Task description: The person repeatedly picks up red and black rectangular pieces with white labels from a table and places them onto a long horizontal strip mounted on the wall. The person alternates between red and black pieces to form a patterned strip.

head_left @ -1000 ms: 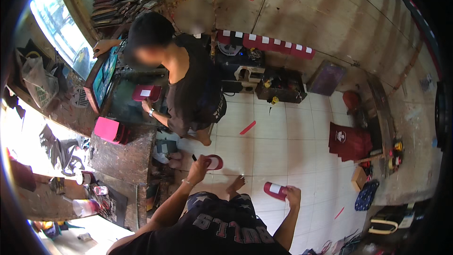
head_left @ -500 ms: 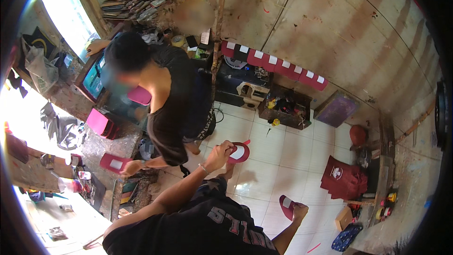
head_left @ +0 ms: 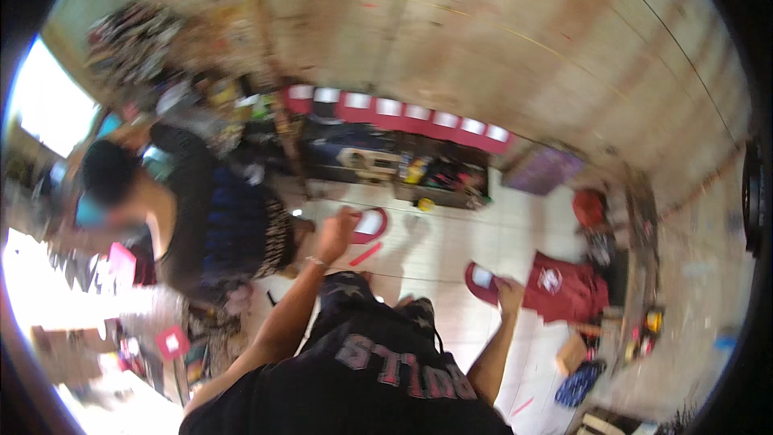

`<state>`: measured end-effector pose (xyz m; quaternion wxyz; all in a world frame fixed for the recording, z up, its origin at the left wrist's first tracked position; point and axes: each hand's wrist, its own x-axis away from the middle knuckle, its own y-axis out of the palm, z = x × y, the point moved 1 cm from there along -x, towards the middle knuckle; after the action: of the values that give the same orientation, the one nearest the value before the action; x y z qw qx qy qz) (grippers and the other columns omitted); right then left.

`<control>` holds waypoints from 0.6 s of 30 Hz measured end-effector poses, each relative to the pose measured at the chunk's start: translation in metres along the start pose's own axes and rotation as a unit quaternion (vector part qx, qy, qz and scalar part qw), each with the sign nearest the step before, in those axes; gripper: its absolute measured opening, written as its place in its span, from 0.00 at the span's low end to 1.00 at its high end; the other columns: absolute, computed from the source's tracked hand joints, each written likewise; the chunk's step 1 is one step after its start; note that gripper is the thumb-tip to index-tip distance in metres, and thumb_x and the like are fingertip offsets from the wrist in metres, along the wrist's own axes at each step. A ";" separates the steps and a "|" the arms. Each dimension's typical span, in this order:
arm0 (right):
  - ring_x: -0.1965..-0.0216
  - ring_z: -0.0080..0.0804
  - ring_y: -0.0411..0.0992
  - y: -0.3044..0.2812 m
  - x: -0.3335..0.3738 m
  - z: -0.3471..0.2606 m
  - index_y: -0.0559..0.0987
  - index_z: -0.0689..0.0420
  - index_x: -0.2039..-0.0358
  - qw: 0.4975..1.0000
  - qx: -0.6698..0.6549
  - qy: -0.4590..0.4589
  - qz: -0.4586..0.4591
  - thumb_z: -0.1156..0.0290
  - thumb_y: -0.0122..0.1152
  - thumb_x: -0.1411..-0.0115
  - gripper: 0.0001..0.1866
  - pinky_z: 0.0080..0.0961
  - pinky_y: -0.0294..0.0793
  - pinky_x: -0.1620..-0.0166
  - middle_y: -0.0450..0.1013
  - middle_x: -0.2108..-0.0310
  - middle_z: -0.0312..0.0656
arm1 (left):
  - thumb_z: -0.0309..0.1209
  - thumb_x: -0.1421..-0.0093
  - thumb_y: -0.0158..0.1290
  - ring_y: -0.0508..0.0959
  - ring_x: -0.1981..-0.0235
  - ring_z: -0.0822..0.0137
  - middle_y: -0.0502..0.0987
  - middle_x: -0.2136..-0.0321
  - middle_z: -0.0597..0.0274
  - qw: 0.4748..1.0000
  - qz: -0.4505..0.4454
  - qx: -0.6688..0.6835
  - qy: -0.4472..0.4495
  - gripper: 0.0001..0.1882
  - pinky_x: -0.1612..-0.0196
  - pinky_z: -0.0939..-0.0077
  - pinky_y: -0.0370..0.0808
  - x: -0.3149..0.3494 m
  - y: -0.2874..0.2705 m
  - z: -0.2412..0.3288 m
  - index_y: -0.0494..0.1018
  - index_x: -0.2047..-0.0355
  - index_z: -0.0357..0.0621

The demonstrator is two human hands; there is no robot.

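Note:
My left hand (head_left: 336, 235) is closed on a flat maroon piece (head_left: 369, 226) with one rounded end and a white patch. It is held out over the tiled floor, with a thin red strip (head_left: 365, 254) just below it in the picture. Off to the right, my right hand (head_left: 510, 296) grips a second maroon piece (head_left: 478, 283), also rounded with a white patch. That one is near the stack of dark red cloth pieces (head_left: 564, 290) with a white print. Motion blur hides the exact finger positions.
A row of maroon pieces (head_left: 419, 118) with white patches hangs along the far wall, over an open box of odds and ends (head_left: 451, 181). A co-worker in dark clothes (head_left: 189, 217) leans at the left. A purple board (head_left: 543, 169) leans against the wall.
The view has swung right, and the co-worker appears further left. Both my hands still hold their maroon pieces. The co-worker's hand no longer shows clearly at the patched piece on the left.

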<state>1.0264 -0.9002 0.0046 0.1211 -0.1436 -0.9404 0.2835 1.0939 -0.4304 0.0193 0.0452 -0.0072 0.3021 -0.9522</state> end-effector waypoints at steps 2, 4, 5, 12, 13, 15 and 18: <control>0.74 0.24 0.72 -0.009 -0.053 0.010 0.81 0.65 0.72 0.999 -0.017 -0.038 0.023 0.72 0.60 0.51 0.09 0.24 0.71 0.67 0.77 0.77 0.43 | 0.28 0.41 0.48 0.78 0.73 0.51 0.77 0.73 0.47 0.999 0.037 0.039 -0.009 0.08 0.69 0.64 0.73 -0.020 0.013 0.021 0.71 0.63 0.38; 0.73 0.23 0.71 -0.015 -0.107 -0.023 0.81 0.64 0.71 0.999 -0.035 -0.017 0.022 0.76 0.58 0.50 0.07 0.22 0.70 0.66 0.77 0.76 0.42 | 0.27 0.42 0.48 0.78 0.71 0.53 0.77 0.73 0.48 0.995 0.079 0.052 0.006 0.08 0.67 0.67 0.73 -0.034 0.026 0.021 0.70 0.63 0.38; 0.73 0.21 0.71 -0.021 -0.134 -0.040 0.80 0.64 0.70 0.998 -0.021 -0.038 0.033 0.76 0.58 0.49 0.07 0.21 0.69 0.66 0.76 0.76 0.39 | 0.26 0.42 0.48 0.78 0.71 0.53 0.77 0.72 0.48 0.996 0.091 0.004 0.000 0.07 0.67 0.67 0.73 -0.038 0.034 0.029 0.70 0.63 0.37; 0.68 0.21 0.71 -0.055 -0.330 -0.093 0.78 0.62 0.60 0.980 -0.123 -0.154 0.014 0.75 0.59 0.44 0.10 0.19 0.69 0.63 0.76 0.68 0.37 | 0.29 0.44 0.50 0.75 0.69 0.55 0.75 0.72 0.51 0.977 0.156 -0.086 -0.114 0.08 0.64 0.65 0.71 -0.045 0.116 0.033 0.71 0.66 0.38; 0.69 0.20 0.71 -0.050 -0.360 -0.090 0.78 0.60 0.58 0.971 -0.192 -0.140 -0.015 0.77 0.59 0.44 0.12 0.18 0.69 0.64 0.76 0.68 0.36 | 0.29 0.44 0.50 0.76 0.69 0.55 0.75 0.72 0.51 0.976 0.166 -0.100 -0.101 0.08 0.64 0.65 0.71 -0.045 0.123 0.041 0.71 0.67 0.38; 0.71 0.18 0.69 -0.039 -0.409 -0.079 0.76 0.57 0.54 0.950 -0.282 -0.117 -0.067 0.79 0.59 0.44 0.15 0.16 0.67 0.67 0.75 0.68 0.35 | 0.25 0.44 0.50 0.77 0.70 0.53 0.76 0.72 0.50 0.976 0.175 -0.078 -0.104 0.05 0.66 0.64 0.72 -0.049 0.134 0.081 0.70 0.67 0.38; 0.74 0.15 0.66 -0.016 -0.455 -0.056 0.75 0.55 0.52 0.930 -0.333 -0.086 -0.127 0.80 0.59 0.45 0.18 0.13 0.64 0.73 0.73 0.70 0.32 | 0.25 0.44 0.50 0.78 0.71 0.53 0.76 0.72 0.50 0.966 0.183 -0.110 -0.148 0.05 0.67 0.65 0.72 -0.042 0.143 0.113 0.70 0.67 0.38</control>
<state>1.4630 -1.0392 -0.0076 0.0197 -0.0304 -0.9980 -0.0524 1.1522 -0.6078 0.0299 0.2616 -0.0972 0.3915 -0.8768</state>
